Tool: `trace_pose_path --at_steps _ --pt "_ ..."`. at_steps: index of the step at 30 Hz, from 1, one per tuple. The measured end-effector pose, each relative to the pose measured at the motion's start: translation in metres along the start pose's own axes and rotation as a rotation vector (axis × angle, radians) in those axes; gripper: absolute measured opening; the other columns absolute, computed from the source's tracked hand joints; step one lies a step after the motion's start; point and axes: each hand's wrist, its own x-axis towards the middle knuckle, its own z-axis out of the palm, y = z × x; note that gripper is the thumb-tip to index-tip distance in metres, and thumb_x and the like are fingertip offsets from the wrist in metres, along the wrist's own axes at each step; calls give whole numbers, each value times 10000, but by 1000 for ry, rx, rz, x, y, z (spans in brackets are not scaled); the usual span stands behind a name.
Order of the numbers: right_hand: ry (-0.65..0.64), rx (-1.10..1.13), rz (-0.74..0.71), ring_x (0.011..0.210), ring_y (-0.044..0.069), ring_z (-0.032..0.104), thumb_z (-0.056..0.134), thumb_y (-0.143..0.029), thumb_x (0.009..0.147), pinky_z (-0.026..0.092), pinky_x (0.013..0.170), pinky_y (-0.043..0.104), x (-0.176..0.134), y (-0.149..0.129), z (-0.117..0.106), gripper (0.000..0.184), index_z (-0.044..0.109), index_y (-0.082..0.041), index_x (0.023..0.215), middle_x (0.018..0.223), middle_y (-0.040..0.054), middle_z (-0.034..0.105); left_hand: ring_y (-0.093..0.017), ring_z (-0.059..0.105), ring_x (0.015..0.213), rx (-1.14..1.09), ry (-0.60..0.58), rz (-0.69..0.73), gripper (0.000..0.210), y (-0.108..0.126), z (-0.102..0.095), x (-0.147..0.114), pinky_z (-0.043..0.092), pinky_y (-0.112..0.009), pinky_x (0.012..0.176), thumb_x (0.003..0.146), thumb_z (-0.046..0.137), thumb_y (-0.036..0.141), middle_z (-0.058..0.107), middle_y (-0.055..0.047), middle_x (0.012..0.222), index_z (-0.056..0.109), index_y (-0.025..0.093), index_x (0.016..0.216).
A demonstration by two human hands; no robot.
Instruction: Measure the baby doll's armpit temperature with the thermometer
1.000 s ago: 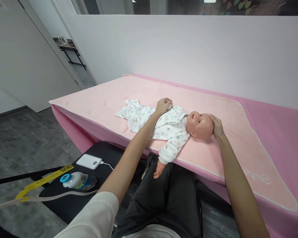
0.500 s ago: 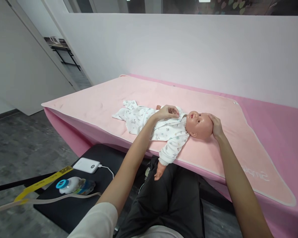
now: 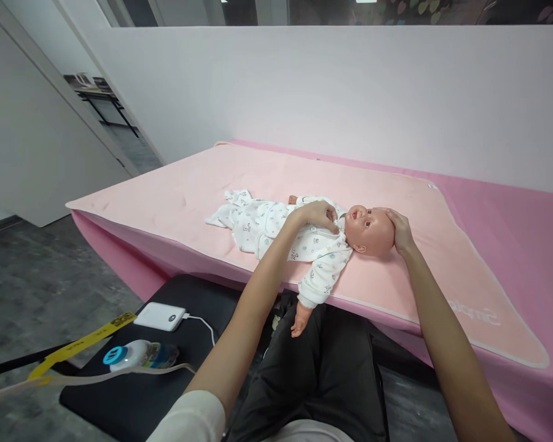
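Note:
A baby doll (image 3: 371, 232) lies on its back on a pale pink mat (image 3: 175, 202), head to the right and feet to the left. It wears a white printed outfit (image 3: 325, 270), and one of its arms hangs over the table's near edge. My left hand (image 3: 320, 215) rests over the doll's chest, its thumb and fingers pinched on the outfit near the collar. Cupped round the crown of the doll's head is my right hand (image 3: 400, 230), with the fingers curved over the top of it.
The mat covers a table with a darker pink cloth (image 3: 511, 227), against a white wall (image 3: 327, 86). At the lower left, a black chair seat (image 3: 188, 301) bears a white power bank (image 3: 160, 316) with a cable and a bottle (image 3: 138, 355) with a blue cap. A yellow strap (image 3: 80, 345) crosses there.
My left hand has moved right along the doll's chest to the collar, and its fingers have closed on the cloth. My right hand stays on the head. The view has shifted slightly.

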Motion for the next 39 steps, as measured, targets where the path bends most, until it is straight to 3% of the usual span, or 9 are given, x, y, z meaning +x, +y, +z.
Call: trace_pose_path --at_steps 8,13,18,21,23,28,33,36,39 --pt "12 -41 30 860 214 630 513 -440 743 477 842 362 1 -4 0 307 675 -180 752 869 53 710 -46 366 442 -580 144 -17 192 -27 -2 -5 246 -197 435 593 672 291 471 38 476 669 142 714" --pt "84 -486 -338 976 212 593 490 -355 792 432 905 387 -10 -27 2 252 665 -215 909 988 50 679 -35 396 473 -900 298 -9 195 -29 -6 -7 301 -187 450 587 693 260 549 34 612 655 168 754" --pt "-258 -1003 -646 1159 252 477 433 -247 833 301 1016 465 -16 -59 51 254 680 -225 778 1167 54 605 -85 551 695 -1111 305 57 232 -25 -6 -9 428 -208 678 550 721 186 606 15 742 626 149 759" --pt "-508 -1204 -566 1118 257 483 405 -199 841 340 958 440 -2 -68 89 297 678 -206 722 1161 80 593 -89 562 677 -1143 298 44 263 -26 -5 -9 431 -228 698 573 722 205 597 17 711 615 144 804" --pt "-567 -1313 -453 1070 267 493 395 -150 836 362 899 427 11 -69 108 294 684 -182 793 1125 120 595 -94 568 664 -1159 322 23 269 -27 -4 -8 434 -232 692 580 722 202 600 11 696 610 137 816" --pt "-474 -1482 -229 1073 293 476 394 -73 831 318 920 442 24 -59 130 292 664 -114 935 1120 192 573 -79 543 635 -1163 393 -17 252 -29 -2 -6 428 -205 647 594 715 183 603 5 687 610 117 814" --pt "-391 -1571 -316 1048 272 495 357 -40 823 317 928 438 11 -61 123 308 656 -82 882 1054 185 597 -73 543 648 -1184 347 49 288 -32 -1 -3 408 -206 667 574 743 198 602 9 708 617 115 820" --pt "-295 -1396 -344 889 236 563 386 -130 847 361 882 417 -5 -83 96 279 648 -109 752 872 145 641 -82 548 674 -1188 354 47 295 -34 0 -2 405 -220 708 572 745 198 606 7 719 624 122 831" --pt "-57 -916 -364 797 189 588 440 -261 853 432 786 353 -26 -114 61 235 641 -173 769 819 55 657 -91 544 725 -1078 426 78 248 -34 2 -1 397 -221 747 609 722 229 625 -9 775 640 125 819"
